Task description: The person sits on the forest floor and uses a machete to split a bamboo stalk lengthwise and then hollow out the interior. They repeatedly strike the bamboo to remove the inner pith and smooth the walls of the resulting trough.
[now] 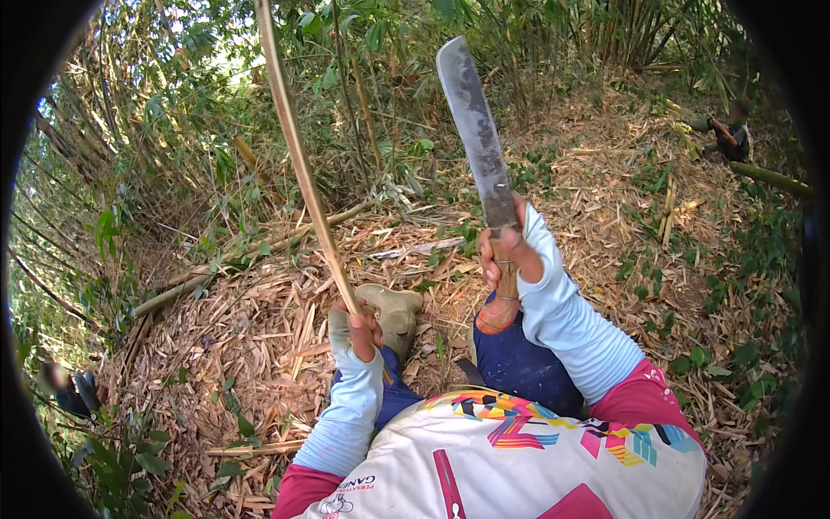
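Observation:
My right hand [510, 264] is closed around the wooden handle of a machete [477, 130]. Its broad, dark-stained blade points up and away from me, clear of the strip on my left. In my left hand [356, 329] is a long, split bamboo strip [298, 156], gripped near its lower end; it rises past the top edge of the view. The blade and the strip do not touch. Light blue sleeves cover both my forearms. Below my hands are my blue-trousered legs and an olive boot [393, 316].
Dry bamboo chips and leaves [251, 337] cover the ground. A bamboo pole [173, 294] lies ahead on the left, before dense bamboo growth. One person [733, 138] is at the far right near a green bamboo pole [769, 178]; another person [73, 394] is at the left edge.

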`<state>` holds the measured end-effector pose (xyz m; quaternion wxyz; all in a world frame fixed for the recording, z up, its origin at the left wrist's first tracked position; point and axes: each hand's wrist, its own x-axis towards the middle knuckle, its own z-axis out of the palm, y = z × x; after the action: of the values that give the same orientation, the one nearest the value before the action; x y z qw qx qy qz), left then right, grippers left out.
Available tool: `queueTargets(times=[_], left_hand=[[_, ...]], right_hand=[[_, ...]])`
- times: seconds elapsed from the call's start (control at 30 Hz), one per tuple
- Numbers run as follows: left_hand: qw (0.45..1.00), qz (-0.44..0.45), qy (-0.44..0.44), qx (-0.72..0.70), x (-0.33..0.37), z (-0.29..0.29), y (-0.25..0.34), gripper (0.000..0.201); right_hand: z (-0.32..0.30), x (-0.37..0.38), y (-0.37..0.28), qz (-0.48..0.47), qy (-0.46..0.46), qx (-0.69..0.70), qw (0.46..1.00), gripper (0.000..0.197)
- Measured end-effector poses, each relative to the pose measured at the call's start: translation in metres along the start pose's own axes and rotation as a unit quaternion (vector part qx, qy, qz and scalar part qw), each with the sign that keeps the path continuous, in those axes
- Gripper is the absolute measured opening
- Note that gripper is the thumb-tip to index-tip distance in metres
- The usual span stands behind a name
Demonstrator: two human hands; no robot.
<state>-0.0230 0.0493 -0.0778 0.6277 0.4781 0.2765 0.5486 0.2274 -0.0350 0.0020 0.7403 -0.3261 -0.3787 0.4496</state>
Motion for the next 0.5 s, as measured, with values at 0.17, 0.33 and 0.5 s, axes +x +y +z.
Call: queueTargets(times=[0.17, 0.33, 0.5], left_hand=[[0.994, 0.033, 0.009, 0.104, -0.002, 0.011, 0.013, 0.040], [1.000, 0.003, -0.013, 0.016, 0.003, 0.024, 0.022, 0.030], [0.998, 0.048, -0.046, -0.022, 0.014, 0.049, 0.039, 0.026]], right_hand=[[0.014, 0.002, 0.003, -0.032, 0.056, -0.302, 0.951, 0.078], [0.027, -0.006, 0.003, -0.054, 0.041, -0.392, 0.918, 0.089], [0.031, -0.014, 0.012, -0.110, 0.011, -0.510, 0.853, 0.099]])
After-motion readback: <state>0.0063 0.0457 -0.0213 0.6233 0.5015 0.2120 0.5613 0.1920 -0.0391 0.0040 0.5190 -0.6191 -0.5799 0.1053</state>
